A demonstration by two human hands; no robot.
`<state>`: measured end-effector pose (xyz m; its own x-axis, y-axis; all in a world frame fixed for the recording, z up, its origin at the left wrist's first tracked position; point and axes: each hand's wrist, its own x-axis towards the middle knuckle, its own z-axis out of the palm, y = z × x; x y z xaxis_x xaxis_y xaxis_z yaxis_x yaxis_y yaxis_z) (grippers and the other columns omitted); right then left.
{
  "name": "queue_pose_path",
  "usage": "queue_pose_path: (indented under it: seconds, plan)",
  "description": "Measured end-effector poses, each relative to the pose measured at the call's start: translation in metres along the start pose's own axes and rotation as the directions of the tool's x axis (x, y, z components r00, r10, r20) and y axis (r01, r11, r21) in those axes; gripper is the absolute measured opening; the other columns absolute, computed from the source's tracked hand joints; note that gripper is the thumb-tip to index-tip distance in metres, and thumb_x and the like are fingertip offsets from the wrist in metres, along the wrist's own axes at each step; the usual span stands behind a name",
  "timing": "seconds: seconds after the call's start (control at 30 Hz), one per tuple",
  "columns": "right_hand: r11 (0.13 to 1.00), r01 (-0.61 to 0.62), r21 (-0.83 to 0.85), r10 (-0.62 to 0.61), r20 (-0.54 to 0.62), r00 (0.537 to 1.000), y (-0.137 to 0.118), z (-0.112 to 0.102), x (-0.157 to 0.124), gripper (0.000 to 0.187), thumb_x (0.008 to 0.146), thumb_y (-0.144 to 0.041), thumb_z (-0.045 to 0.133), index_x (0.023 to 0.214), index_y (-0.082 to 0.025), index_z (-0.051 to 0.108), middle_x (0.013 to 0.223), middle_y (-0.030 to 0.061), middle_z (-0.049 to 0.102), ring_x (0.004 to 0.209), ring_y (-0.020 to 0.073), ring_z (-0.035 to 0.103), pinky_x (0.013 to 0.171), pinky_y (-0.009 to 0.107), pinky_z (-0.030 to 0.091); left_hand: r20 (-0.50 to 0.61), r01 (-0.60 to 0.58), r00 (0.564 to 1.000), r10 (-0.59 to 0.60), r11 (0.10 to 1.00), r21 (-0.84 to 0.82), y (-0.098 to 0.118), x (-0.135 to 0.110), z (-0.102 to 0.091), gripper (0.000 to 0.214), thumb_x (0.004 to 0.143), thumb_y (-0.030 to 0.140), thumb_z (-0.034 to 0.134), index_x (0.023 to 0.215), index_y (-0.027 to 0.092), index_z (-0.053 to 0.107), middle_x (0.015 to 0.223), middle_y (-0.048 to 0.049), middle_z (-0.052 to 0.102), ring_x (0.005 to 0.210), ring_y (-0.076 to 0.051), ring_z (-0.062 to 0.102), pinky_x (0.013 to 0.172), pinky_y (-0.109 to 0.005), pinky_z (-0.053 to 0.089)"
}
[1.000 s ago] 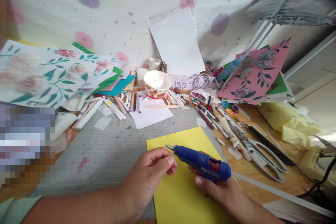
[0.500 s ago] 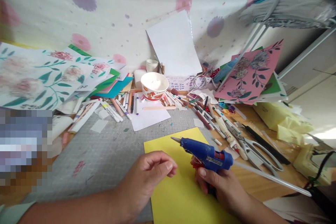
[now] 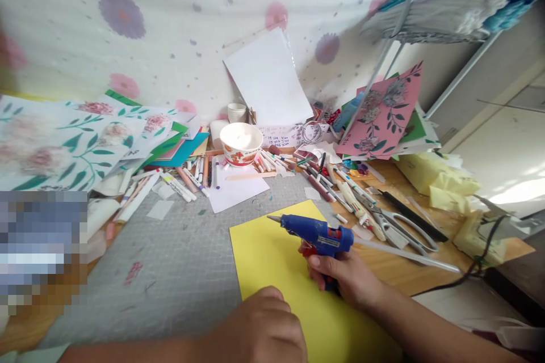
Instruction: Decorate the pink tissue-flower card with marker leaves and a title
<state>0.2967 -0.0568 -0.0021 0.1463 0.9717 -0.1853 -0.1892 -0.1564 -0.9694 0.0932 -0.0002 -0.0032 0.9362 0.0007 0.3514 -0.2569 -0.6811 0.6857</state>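
My right hand (image 3: 340,272) is wrapped round the handle of a blue hot glue gun (image 3: 315,232). Its metal nozzle points left, and a long clear glue stick (image 3: 409,253) sticks out of the back. The glue gun is held above a sheet of yellow paper (image 3: 259,249). Over the near left part of that sheet is my left hand (image 3: 268,332), its back toward me and its fingers curled under. Whatever those fingers may hold is hidden. The yellow sheet lies partly on a grey cutting mat (image 3: 183,261).
A paper bowl (image 3: 241,144) stands at the back among several markers (image 3: 183,184). Scissors (image 3: 404,229) lie on the right. Papers with flower pictures (image 3: 63,142) are at the left, and a pink flower sheet (image 3: 383,116) leans at the right. A black cord (image 3: 481,258) runs along the right.
My left hand has moved nearer to me and turned, so its fingers now point down out of sight. The right hand still holds the glue gun. The whole view has shifted slightly.
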Motion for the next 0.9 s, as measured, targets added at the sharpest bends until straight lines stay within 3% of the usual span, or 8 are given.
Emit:
queue_pose_path:
  seconds: [0.13,0.23,0.33,0.4,0.47,0.53,0.6,0.9]
  plan:
    - [0.999,0.035,0.025,-0.035,0.008,0.999,0.0,0.0,0.002,0.042,0.062,-0.046,0.084,0.084,-0.016,0.066,0.064,-0.0037,0.058,0.042,0.0071,0.047,0.044,0.023,0.041,0.024,0.018,0.999,-0.023,0.982,0.186,-0.003,0.021,0.035,0.064,0.103,0.05,0.007,0.059,0.021,0.043,0.056,-0.0012,0.057,0.05,-0.015,0.039,0.061,-0.032,0.03]
    - [0.998,0.045,0.035,-0.046,0.021,0.999,0.0,-0.001,0.002,0.04,0.063,-0.045,0.083,0.085,-0.015,0.066,0.061,-0.0049,0.057,0.041,0.007,0.047,0.043,0.023,0.04,0.027,0.017,0.999,-0.023,0.982,0.189,0.003,0.039,0.052,0.067,0.102,0.054,0.005,0.068,0.023,0.055,0.056,-0.0022,0.057,0.052,-0.017,0.042,0.059,-0.031,0.03]
    - [0.998,0.04,0.045,-0.042,0.037,0.998,-0.001,-0.002,0.001,0.042,0.061,-0.045,0.084,0.085,-0.015,0.066,0.065,-0.0032,0.059,0.042,0.0074,0.048,0.043,0.023,0.04,0.026,0.002,1.0,-0.007,0.988,0.155,0.015,0.048,0.039,0.06,0.104,0.05,0.017,0.089,0.025,0.069,0.068,-0.0057,0.067,0.06,-0.019,0.051,0.061,-0.032,0.032]
    - [0.998,0.034,0.049,-0.037,0.049,0.998,-0.001,-0.001,0.001,0.043,0.06,-0.046,0.084,0.084,-0.015,0.066,0.066,-0.0023,0.06,0.043,0.0083,0.049,0.043,0.024,0.041,-0.074,0.155,0.986,-0.15,0.986,0.056,0.022,0.048,0.016,0.035,0.101,0.037,0.041,0.09,0.022,0.071,0.077,-0.0071,0.07,0.068,-0.019,0.056,0.066,-0.03,0.036]
    - [0.998,0.034,0.051,-0.037,0.059,0.998,-0.001,-0.001,0.001,0.042,0.061,-0.047,0.083,0.081,-0.015,0.065,0.063,-0.0027,0.058,0.044,0.0087,0.048,0.043,0.024,0.041,-0.347,0.366,0.834,-0.428,0.901,-0.232,0.025,0.046,-0.008,0.022,0.092,0.031,0.055,0.079,0.021,0.069,0.072,-0.0043,0.066,0.066,-0.017,0.056,0.065,-0.027,0.04]
    - [0.998,0.035,0.05,-0.038,0.06,0.997,-0.001,-0.001,0.001,0.043,0.061,-0.049,0.083,0.081,-0.016,0.064,0.061,-0.0034,0.056,0.044,0.0088,0.048,0.043,0.023,0.04,-0.483,0.384,0.622,-0.616,0.778,-0.497,0.021,0.045,-0.024,0.018,0.085,0.035,0.063,0.074,0.02,0.065,0.064,0.0,0.059,0.06,-0.015,0.051,0.059,-0.025,0.04]
    - [0.999,0.031,0.038,-0.033,0.053,0.998,-0.002,-0.001,0.001,0.045,0.061,-0.051,0.083,0.083,-0.017,0.063,0.062,-0.0038,0.055,0.044,0.0084,0.047,0.043,0.023,0.039,-0.529,0.351,0.495,-0.689,0.715,-0.604,0.011,0.043,-0.031,0.021,0.081,0.038,0.066,0.073,0.02,0.063,0.062,0.0024,0.054,0.058,-0.013,0.048,0.056,-0.024,0.039]
    - [0.967,-0.011,-0.256,0.013,0.005,1.0,-0.004,0.001,-0.007,0.042,0.071,-0.053,0.073,0.095,-0.02,0.066,0.067,-0.0011,0.054,0.051,0.0123,0.049,0.048,0.027,0.045,-0.481,0.298,0.375,-0.793,0.594,-0.747,-0.009,0.04,-0.026,0.025,0.074,0.04,0.074,0.073,0.017,0.064,0.063,0.0032,0.054,0.06,-0.011,0.046,0.058,-0.022,0.039]
